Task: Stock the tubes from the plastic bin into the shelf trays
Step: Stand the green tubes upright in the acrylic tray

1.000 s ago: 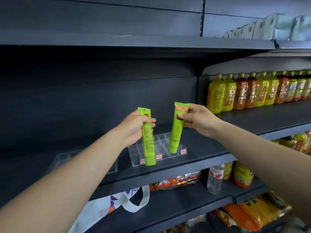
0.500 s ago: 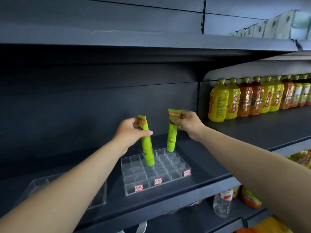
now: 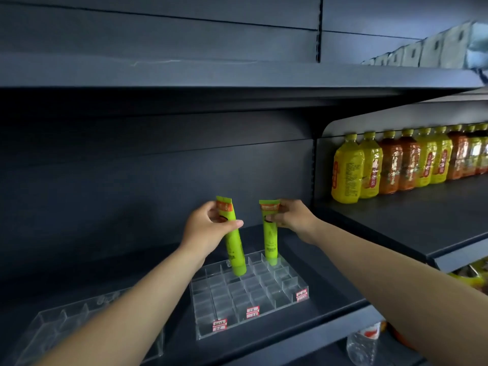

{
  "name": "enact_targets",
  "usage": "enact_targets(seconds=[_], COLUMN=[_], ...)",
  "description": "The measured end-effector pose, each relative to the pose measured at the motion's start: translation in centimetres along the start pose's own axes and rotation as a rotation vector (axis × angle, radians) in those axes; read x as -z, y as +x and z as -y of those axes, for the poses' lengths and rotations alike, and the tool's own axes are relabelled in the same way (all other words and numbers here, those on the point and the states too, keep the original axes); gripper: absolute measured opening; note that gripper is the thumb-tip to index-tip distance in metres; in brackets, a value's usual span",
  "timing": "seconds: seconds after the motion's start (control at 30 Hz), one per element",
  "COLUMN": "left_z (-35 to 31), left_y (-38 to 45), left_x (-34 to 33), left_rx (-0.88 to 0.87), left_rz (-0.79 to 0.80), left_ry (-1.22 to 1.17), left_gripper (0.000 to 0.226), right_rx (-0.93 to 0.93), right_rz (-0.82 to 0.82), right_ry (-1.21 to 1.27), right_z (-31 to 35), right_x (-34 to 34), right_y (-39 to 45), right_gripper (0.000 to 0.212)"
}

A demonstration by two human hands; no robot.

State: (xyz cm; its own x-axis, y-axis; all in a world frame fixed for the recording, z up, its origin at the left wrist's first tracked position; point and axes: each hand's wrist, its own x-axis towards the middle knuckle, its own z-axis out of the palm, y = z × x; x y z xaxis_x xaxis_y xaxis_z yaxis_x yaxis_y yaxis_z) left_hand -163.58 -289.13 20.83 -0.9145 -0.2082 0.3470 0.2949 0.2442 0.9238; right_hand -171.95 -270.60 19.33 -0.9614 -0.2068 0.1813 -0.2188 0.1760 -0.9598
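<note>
Two lime-green tubes: left tube (image 3: 232, 239) with an orange band near its flat top and a dark mark below it; right tube (image 3: 270, 233) likewise orange-banded, with small dark print lower down. Clear, colourless divided tray (image 3: 250, 294) carrying small red-and-white labels (image 3: 252, 312) along its front. Second clear tray (image 3: 79, 328) to the left. Dark blue-grey shelf (image 3: 303, 326) and back panel. Row of bottles (image 3: 404, 165) at the right, alternating yellow and orange-brown, with yellow-green caps and red label strips. Pale grey packets (image 3: 435, 48) on the top shelf.
</note>
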Motion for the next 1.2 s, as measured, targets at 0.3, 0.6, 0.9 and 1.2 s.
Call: enact_targets(seconds=[0.3, 0.6, 0.9, 1.2], left_z=[0.0, -0.1, 1.3, 1.5], left_y=[0.1, 0.9, 1.4, 1.5], left_x=[-1.9, -7.0, -10.0, -10.1], left_rx=[-0.031, -0.059, -0.049, -0.028], left_rz=[0.011, 0.04, 0.015, 0.006], left_ry=[0.007, 0.017, 0.157, 0.23], left_gripper=[0.033, 0.04, 0.036, 0.037], right_rx=[0.032, 0.145, 0.094, 0.092], right_rz=[-0.037, 0.096, 0.133, 0.154], right_ry=[-0.263, -1.092, -1.262, -1.24], right_z=[1.1, 4.3, 4.9, 4.3], right_x=[2.1, 7.6, 9.4, 9.8], right_y=[-0.2, -3.4, -5.3, -6.1], right_gripper=[0.024, 0.07, 0.086, 0.085])
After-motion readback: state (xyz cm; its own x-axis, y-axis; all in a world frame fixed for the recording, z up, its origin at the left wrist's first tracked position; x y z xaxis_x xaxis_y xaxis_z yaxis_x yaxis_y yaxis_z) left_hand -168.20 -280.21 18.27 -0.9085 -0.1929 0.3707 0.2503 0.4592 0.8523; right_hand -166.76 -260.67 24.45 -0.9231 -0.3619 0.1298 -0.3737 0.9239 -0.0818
